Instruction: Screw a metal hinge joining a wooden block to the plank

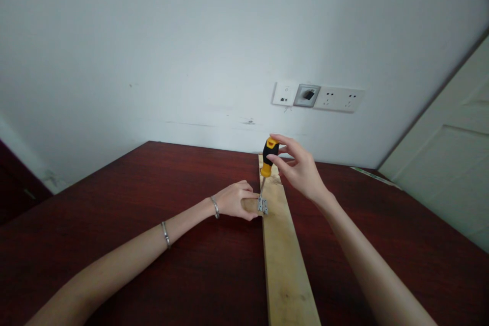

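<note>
My right hand (300,167) grips the yellow and black handle of a screwdriver (270,155), its fingers round the upper part. The shaft points down, slightly tilted, with its tip at a small metal hinge (263,206). That hinge lies across the joint between a long pale wooden board (284,249) and a small wooden block (249,205). With fingers closed about the block, my left hand (234,199) holds it against the board's left edge. Any screw under the tip is too small to make out.
The board rests on a dark red wooden table (183,178). Behind it rises a white wall with a row of sockets (338,99), one holding a black plug (308,94). A pale panelled door (451,137) stands at the right, and a thin flat strip (376,177) lies near the table's back right edge.
</note>
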A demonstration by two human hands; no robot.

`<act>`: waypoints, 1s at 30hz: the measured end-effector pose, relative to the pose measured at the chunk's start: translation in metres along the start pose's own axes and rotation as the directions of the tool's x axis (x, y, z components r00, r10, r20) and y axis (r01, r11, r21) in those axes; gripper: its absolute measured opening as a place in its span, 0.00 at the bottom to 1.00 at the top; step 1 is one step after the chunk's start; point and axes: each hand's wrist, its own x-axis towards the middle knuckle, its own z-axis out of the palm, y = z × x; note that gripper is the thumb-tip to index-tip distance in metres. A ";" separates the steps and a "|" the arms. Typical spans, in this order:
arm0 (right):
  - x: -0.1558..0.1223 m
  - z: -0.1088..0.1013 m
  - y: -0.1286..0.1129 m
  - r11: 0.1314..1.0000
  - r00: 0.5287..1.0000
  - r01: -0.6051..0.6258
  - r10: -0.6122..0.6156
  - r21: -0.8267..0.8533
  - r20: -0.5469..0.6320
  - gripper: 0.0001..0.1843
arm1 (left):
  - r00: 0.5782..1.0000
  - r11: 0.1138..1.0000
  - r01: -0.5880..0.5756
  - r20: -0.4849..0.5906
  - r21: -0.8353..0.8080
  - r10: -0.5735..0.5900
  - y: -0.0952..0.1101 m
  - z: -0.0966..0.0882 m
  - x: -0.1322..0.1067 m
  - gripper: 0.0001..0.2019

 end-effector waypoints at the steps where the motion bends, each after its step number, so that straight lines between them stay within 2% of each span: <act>1: 0.000 0.001 0.000 1.000 1.000 0.003 -0.003 -0.001 -0.009 0.22 | 1.000 1.000 0.001 0.004 0.002 -0.001 0.000 0.000 0.000 0.22; 4: 0.000 0.001 0.000 1.000 1.000 -0.009 0.009 0.000 -0.006 0.23 | 1.000 1.000 -0.007 0.009 0.009 0.007 0.001 -0.001 0.000 0.22; 10: -0.002 -0.001 -0.001 0.996 0.995 -0.053 0.047 0.074 0.088 0.25 | 1.000 1.000 -0.017 -0.002 0.019 0.017 0.001 -0.001 0.000 0.21; 14: -0.001 0.001 0.000 0.997 0.996 -0.055 0.052 0.053 0.066 0.28 | 1.000 1.000 -0.016 -0.004 0.013 0.016 0.000 -0.001 0.000 0.22; 22: 0.000 -0.001 0.000 1.000 1.000 -0.015 0.015 -0.017 0.009 0.24 | 1.000 1.000 0.003 -0.003 0.019 -0.003 0.002 -0.001 0.000 0.22; 30: -0.002 -0.004 -0.004 0.998 0.994 -0.045 0.041 0.040 0.101 0.26 | 1.000 1.000 -0.008 -0.001 0.012 0.008 0.002 -0.003 0.000 0.23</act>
